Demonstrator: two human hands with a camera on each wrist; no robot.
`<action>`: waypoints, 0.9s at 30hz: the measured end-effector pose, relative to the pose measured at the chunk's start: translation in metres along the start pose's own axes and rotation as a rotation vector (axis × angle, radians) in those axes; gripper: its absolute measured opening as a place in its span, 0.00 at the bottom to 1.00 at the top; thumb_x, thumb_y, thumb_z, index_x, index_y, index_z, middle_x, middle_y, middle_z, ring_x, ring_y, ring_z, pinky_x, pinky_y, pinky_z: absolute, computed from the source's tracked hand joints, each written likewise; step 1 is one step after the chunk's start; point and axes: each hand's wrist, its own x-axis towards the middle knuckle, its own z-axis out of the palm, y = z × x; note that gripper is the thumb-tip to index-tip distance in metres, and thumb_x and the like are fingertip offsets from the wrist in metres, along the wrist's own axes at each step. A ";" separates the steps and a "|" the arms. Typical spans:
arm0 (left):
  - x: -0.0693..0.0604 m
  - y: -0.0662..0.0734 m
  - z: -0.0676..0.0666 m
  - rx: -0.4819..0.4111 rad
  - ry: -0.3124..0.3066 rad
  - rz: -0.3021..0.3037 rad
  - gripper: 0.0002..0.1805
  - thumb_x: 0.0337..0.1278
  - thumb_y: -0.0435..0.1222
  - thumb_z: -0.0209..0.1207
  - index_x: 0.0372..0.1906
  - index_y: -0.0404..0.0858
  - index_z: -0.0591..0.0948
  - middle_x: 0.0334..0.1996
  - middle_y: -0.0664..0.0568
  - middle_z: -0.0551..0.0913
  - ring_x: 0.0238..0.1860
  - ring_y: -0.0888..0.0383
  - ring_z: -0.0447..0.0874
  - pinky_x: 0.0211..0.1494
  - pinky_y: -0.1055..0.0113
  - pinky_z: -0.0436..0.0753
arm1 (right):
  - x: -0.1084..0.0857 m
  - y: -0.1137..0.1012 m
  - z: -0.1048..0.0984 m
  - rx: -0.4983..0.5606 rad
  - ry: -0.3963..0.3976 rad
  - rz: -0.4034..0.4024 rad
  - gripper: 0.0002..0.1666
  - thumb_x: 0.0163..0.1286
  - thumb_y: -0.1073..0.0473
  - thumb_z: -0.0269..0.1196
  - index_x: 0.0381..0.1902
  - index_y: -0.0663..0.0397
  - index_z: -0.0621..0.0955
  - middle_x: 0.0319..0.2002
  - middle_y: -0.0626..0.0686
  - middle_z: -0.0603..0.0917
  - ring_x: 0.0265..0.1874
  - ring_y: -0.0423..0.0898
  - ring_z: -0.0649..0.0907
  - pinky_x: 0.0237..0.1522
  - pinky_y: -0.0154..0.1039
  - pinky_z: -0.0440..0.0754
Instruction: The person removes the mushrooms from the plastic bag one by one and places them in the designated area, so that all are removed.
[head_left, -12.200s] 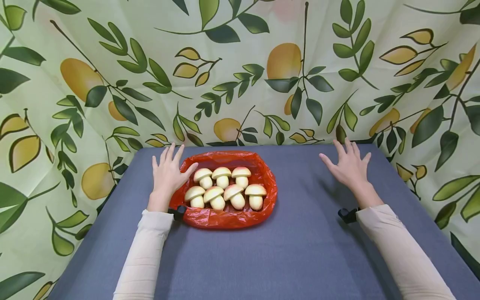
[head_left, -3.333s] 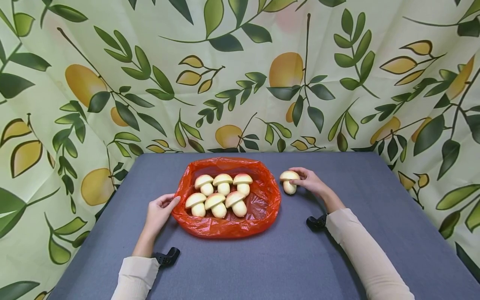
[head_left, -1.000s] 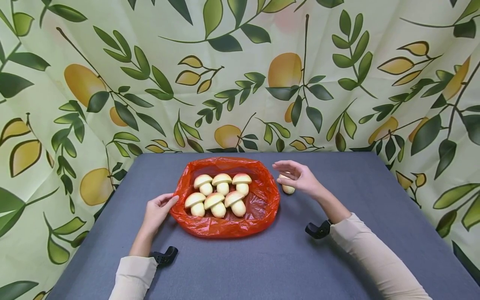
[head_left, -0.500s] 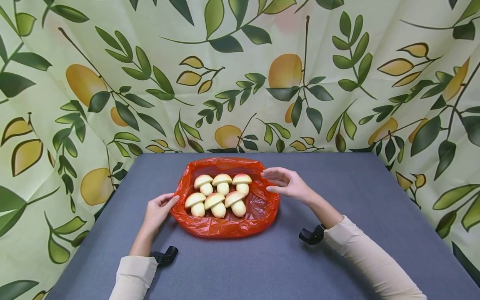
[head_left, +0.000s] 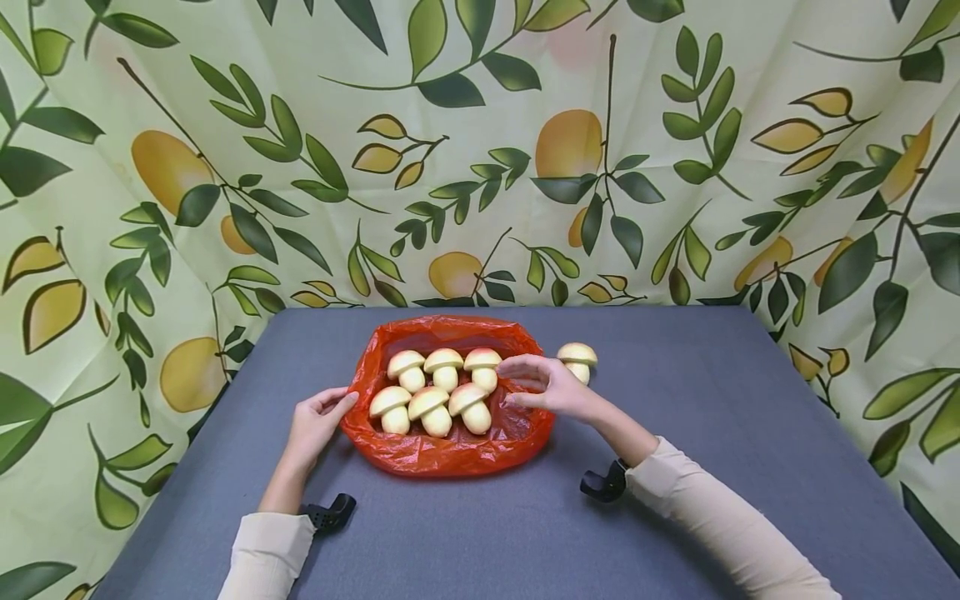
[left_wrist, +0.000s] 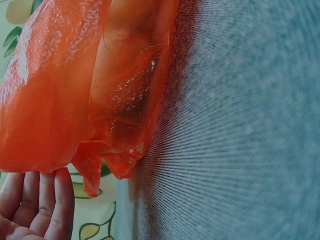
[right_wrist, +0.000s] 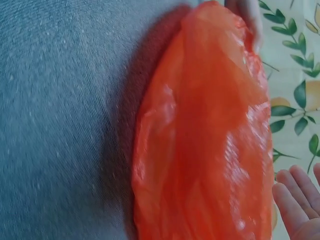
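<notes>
A red plastic bag (head_left: 450, 463) lies with its mouth spread wide, holding several mushrooms with pale stems and yellow-pink caps. At its left rim my left hand (head_left: 312, 425) pinches the plastic; in the left wrist view the fingers of the left hand (left_wrist: 37, 205) meet the bag's edge, the thumb out of sight. My right hand (head_left: 553, 387) hovers over the bag's right part, fingers apart and holding nothing. Its fingertips are close to the back-row right mushroom (head_left: 482, 367) and the front right mushroom (head_left: 470, 407). Another mushroom (head_left: 577, 357) stands outside, partly behind the right hand.
The blue-grey cloth-covered table (head_left: 465, 542) extends around the bag. Behind it hangs a curtain (head_left: 480, 125) printed with leaves and fruit. A black wrist camera (head_left: 603, 483) sits below the right wrist, another black wrist camera (head_left: 330, 514) by the left.
One mushroom has gone from the bag's right end to the table on its right, released by my right hand, which has moved left over the bag. My left hand has come to grip the rim.
</notes>
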 end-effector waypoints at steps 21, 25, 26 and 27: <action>0.002 0.001 -0.005 0.048 -0.056 0.010 0.23 0.64 0.37 0.59 0.55 0.22 0.76 0.24 0.76 0.82 0.26 0.77 0.77 0.33 0.79 0.78 | 0.023 0.020 0.030 -0.139 -0.006 0.022 0.28 0.61 0.67 0.66 0.58 0.72 0.74 0.58 0.70 0.78 0.60 0.64 0.78 0.62 0.56 0.74; 0.003 0.002 -0.006 0.058 -0.046 0.002 0.23 0.64 0.37 0.59 0.55 0.22 0.76 0.24 0.76 0.81 0.26 0.77 0.77 0.33 0.80 0.77 | 0.028 0.021 0.033 -0.156 -0.004 0.025 0.29 0.61 0.67 0.66 0.58 0.73 0.73 0.58 0.71 0.77 0.60 0.64 0.77 0.62 0.55 0.74; 0.003 0.002 -0.005 0.060 -0.047 0.003 0.23 0.64 0.37 0.59 0.55 0.22 0.76 0.24 0.76 0.81 0.26 0.77 0.77 0.33 0.80 0.77 | 0.029 0.023 0.033 -0.162 -0.003 0.025 0.29 0.61 0.67 0.66 0.58 0.74 0.73 0.57 0.72 0.77 0.60 0.64 0.77 0.62 0.54 0.75; 0.004 0.002 -0.005 0.061 -0.048 0.004 0.23 0.64 0.37 0.59 0.55 0.22 0.76 0.24 0.76 0.81 0.27 0.77 0.77 0.33 0.80 0.77 | 0.030 0.023 0.034 -0.165 -0.003 0.026 0.28 0.61 0.67 0.66 0.58 0.74 0.73 0.57 0.72 0.77 0.60 0.64 0.77 0.62 0.54 0.75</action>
